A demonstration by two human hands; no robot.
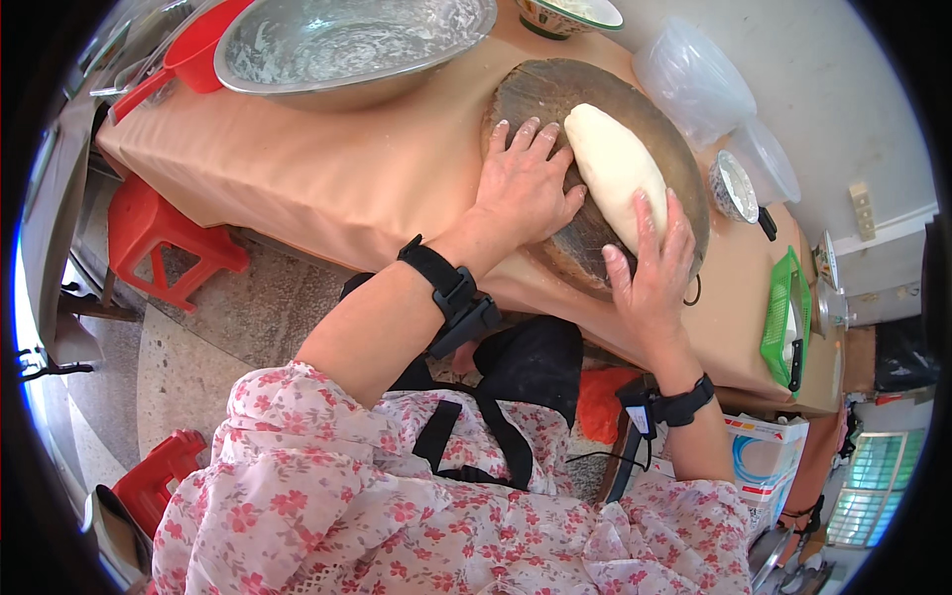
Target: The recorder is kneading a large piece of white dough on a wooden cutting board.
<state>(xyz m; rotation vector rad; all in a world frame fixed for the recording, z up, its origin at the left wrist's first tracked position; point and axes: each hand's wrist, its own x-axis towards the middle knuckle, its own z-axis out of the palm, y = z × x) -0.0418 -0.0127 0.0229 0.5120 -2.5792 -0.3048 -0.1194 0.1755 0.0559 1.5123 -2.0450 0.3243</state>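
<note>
1. Fat, pale, smooth oval dough lump [615, 159] is on the round, dark wooden board [535, 84], lying at a slant. Its near end is partly covered by fingers, so I can't see that bit.
2. Left hand [526, 183] is flat on the board's left side, fingers spread, not gripping anything. Index tip and thumb are right next to the dough; honestly can't tell from here if they touch it.
3. Right hand [654, 263] is loosely open, fingers resting on the dough's near end. My view of the palm is blocked.
4. Top of my picture chops off the big silver metal basin [327, 55], the red plastic scoop [203, 48] and the green-rimmed patterned bowl [543, 20].
5. The cloudy, see-through plastic bag [694, 84] behind the board is tough to read; I can't make out any contents.
6. Edges: the board's near rim sits close to the table's front edge, which my fisheye bends.
7. Room-wise, I've got a wide stretch of tan cloth [297, 178] left of the board. Right side's tighter: small patterned bowl [734, 188] just beside the board, green plastic basket [783, 307] farther along.
</note>
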